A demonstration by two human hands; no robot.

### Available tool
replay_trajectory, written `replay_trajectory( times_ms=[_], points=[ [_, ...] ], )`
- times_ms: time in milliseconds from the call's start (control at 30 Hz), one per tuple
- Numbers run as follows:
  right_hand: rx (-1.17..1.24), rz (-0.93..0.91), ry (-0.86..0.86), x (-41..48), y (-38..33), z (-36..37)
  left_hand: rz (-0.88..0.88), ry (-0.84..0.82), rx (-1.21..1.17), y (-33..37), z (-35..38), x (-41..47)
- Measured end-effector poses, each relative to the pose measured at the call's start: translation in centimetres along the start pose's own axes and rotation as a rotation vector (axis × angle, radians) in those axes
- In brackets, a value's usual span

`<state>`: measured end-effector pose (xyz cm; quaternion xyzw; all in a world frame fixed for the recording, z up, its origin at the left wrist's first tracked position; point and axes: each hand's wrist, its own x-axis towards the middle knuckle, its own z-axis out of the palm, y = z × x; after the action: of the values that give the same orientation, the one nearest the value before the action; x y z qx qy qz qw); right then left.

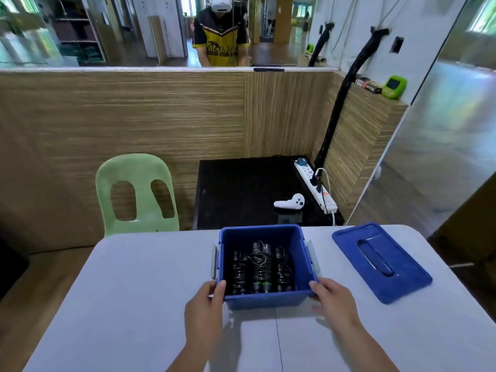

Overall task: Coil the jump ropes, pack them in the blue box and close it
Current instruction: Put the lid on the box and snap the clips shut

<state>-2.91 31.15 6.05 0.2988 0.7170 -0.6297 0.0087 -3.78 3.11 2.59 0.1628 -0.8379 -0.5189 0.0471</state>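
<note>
The packing looks finished: three coiled jump ropes (260,269) lie side by side on the floor of the blue box (264,300), handles pointing toward and away from the person, and no rope shows on the table (134,291) outside the box. What is left, by this reading, is the closing. The left hand (204,307) grips the box's near left corner, thumb at the rim and fingers curled round the wall. The right hand (332,302) holds the near right corner in much the same way, though its fingers lie flatter against the wall. Both hands carry nothing besides the box. The lid (408,283) lies flat on the table well to the right of the box, apart from it and turned at an angle. The next move probably calls for one hand to let go, reach right of the box for the lid and square it over the opening. The grey latches (214,261) on the box's left and right walls would then need pressing home.
</note>
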Motion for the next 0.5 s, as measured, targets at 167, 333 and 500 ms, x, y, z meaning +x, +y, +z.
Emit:
replay_trajectory(
  times_ms=[167, 333, 500],
  points=[
    [0.001, -0.008, 0.033, -0.9, 1.1, -1.6, -0.017, -0.049, -0.038, -0.6, 0.2, -1.9],
    [-0.059, -0.032, 0.016, -2.1, 2.1, -3.9, -0.037, -0.054, -0.053, 0.1, 0.5, -5.3],
    [-0.143, -0.012, -0.050, -3.3, 3.4, -6.3, -0.055, -0.010, -0.095, 0.7, 0.8, -8.9]
  ],
)
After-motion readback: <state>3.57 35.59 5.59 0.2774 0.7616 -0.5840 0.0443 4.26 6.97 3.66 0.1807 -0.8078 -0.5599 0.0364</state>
